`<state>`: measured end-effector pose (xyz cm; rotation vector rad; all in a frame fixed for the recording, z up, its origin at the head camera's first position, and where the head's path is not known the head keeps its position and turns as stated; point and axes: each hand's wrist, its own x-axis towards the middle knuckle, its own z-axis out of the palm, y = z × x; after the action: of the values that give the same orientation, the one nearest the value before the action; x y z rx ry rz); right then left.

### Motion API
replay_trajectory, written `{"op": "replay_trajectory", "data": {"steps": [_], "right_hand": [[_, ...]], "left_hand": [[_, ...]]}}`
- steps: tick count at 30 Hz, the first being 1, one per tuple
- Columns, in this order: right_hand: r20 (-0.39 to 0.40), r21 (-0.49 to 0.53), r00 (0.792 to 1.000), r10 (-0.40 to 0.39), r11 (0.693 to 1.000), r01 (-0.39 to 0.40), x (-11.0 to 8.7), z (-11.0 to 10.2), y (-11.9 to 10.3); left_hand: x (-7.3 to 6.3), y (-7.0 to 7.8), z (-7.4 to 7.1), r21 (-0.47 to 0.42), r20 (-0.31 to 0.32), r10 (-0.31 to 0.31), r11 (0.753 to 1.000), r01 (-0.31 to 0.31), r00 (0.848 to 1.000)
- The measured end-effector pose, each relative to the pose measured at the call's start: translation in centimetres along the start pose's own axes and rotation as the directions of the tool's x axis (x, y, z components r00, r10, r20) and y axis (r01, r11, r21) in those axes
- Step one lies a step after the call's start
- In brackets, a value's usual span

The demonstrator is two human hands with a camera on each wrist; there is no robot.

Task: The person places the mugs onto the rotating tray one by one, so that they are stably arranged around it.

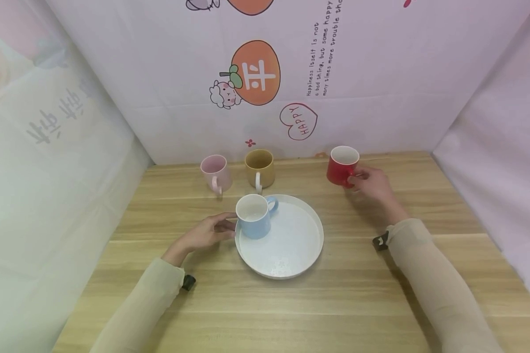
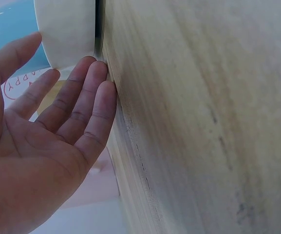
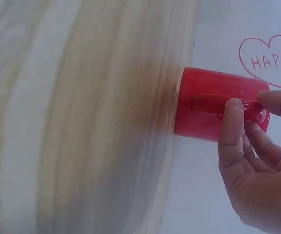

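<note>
A red mug (image 1: 339, 169) with a white inside stands at the back right. My right hand (image 1: 373, 185) is at its handle; in the right wrist view the thumb and fingers pinch the red handle (image 3: 211, 103). A light blue mug (image 1: 254, 223) sits upright on the left part of a round white tray (image 1: 296, 245), its handle pointing right. At the tray's left side is my left hand (image 1: 205, 231), fingertips right at the rim, close to the blue mug. Its fingers (image 2: 99, 109) look extended and slightly bent in the left wrist view, holding nothing.
Behind the tray stand a pink mug (image 1: 216, 172) and a mustard-yellow mug (image 1: 260, 168) with a white handle, both with handles toward me. A printed white cloth (image 1: 357, 113) hangs along the table's back edge, with more cloth at both sides. The table (image 1: 247, 314) is wood-grained.
</note>
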<state>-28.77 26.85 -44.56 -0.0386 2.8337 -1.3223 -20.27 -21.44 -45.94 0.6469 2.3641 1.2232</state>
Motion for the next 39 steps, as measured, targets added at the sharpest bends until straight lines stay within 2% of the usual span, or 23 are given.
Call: {"op": "replay_trajectory", "data": {"steps": [3, 6, 14, 22, 33, 39], "right_hand": [[0.005, 0.040, 1.000, 0.024, 0.999, -0.024, -0.06, -0.15, -0.13], [0.000, 0.034, 1.000, 0.027, 0.999, -0.027, 0.02, -0.21, -0.08], [-0.024, -0.070, 0.999, -0.027, 0.997, 0.025, 0.30, -0.58, 0.74], [-0.023, -0.007, 1.000, 0.006, 1.000, -0.007, 0.12, -0.65, 0.43], [-0.085, -0.106, 0.996, 0.001, 0.994, -0.010, 0.00, -0.52, 0.71], [-0.086, -0.133, 0.996, -0.007, 0.991, -0.004, -0.04, -0.62, 0.70]], "left_hand": [[0.01, -0.04, 0.00, -0.001, -0.002, 0.002, 1.000, -0.002, 1.000], [0.00, -0.03, 0.03, 0.003, -0.003, 0.006, 1.000, -0.006, 1.000], [-0.04, 0.04, 0.10, 0.009, -0.005, 0.013, 1.000, -0.013, 1.000], [-0.03, 0.06, 0.11, 0.016, -0.007, 0.005, 1.000, -0.005, 1.000], [-0.02, -0.16, 0.18, 0.011, -0.005, 0.011, 1.000, -0.011, 1.000], [0.13, -0.17, 0.14, 0.010, -0.007, 0.008, 1.000, -0.008, 1.000]]}}
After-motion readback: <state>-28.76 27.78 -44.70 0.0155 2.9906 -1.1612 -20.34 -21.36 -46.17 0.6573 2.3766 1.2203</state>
